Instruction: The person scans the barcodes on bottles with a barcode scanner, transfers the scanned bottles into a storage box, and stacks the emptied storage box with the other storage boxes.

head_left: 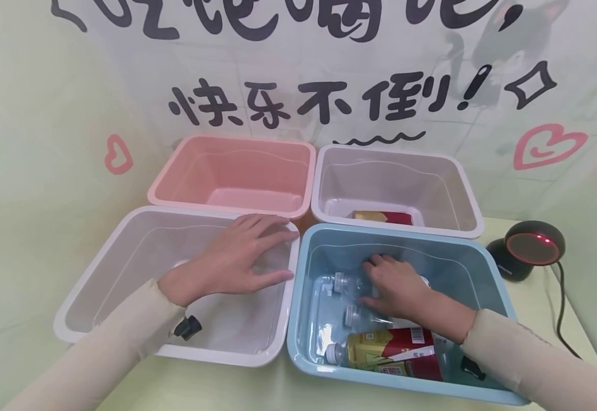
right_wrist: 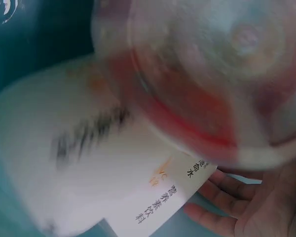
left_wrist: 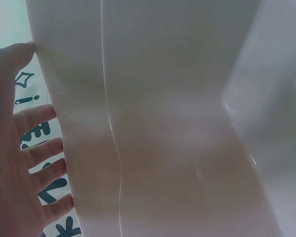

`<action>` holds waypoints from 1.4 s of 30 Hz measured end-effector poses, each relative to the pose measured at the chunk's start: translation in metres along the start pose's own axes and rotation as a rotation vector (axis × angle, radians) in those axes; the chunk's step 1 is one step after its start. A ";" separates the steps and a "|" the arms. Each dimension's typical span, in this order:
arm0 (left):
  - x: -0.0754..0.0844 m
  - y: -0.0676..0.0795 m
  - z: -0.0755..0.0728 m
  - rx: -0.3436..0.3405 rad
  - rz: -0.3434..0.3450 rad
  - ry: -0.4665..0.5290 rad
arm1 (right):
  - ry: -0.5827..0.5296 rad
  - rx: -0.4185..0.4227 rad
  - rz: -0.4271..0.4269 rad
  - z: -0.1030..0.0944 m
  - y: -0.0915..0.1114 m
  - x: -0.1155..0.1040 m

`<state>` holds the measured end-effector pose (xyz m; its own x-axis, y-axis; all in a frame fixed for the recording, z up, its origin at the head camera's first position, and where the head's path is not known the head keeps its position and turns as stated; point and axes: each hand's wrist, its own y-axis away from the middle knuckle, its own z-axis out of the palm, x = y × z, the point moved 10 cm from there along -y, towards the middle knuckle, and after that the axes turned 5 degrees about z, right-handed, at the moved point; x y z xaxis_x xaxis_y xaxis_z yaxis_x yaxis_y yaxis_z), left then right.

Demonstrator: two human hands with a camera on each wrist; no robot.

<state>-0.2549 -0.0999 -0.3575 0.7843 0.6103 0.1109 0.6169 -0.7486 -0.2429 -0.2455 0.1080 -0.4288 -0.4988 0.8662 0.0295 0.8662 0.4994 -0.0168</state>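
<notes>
My left hand [head_left: 244, 251] is spread over the right side of the front grey-white bin [head_left: 108, 274], palm down and holding nothing. In the left wrist view its fingertips reach the rim. My right hand [head_left: 398, 288] is down inside the blue bin [head_left: 329, 371] among plastic bottles, fingers and thumb apart. In the right wrist view, its fingertips meet the edge of a white-labelled bottle [right_wrist: 160, 202]; the thumb is hidden. Two clear bottle necks [head_left: 347, 283] show left of this hand. A red-and-gold labelled bottle [head_left: 391, 351] lies nearest the front.
Behind stand a pink bin [head_left: 232, 204] and a pale grey-lilac bin [head_left: 398, 165]; the latter holds a red-and-gold item [head_left: 386, 217]. A black scanner-like device [head_left: 532, 245] with red lights and a cable stands at the right. A printed backdrop [head_left: 288, 63] hangs behind the bins.
</notes>
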 end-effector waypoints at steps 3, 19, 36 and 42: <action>-0.001 0.000 0.000 -0.003 -0.005 0.003 | -0.001 0.000 0.007 0.000 -0.001 -0.002; 0.000 -0.001 -0.001 -0.012 -0.007 -0.004 | -0.048 -0.093 0.010 0.013 -0.003 -0.002; 0.000 -0.001 0.001 -0.022 -0.012 0.002 | -0.097 0.037 -0.053 -0.010 0.000 -0.007; 0.000 0.002 0.000 -0.022 -0.017 0.002 | -0.192 0.011 -0.073 -0.014 0.001 -0.012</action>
<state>-0.2542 -0.1013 -0.3577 0.7738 0.6226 0.1168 0.6315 -0.7436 -0.2198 -0.2379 0.0977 -0.4148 -0.5573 0.8148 -0.1601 0.8280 0.5598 -0.0329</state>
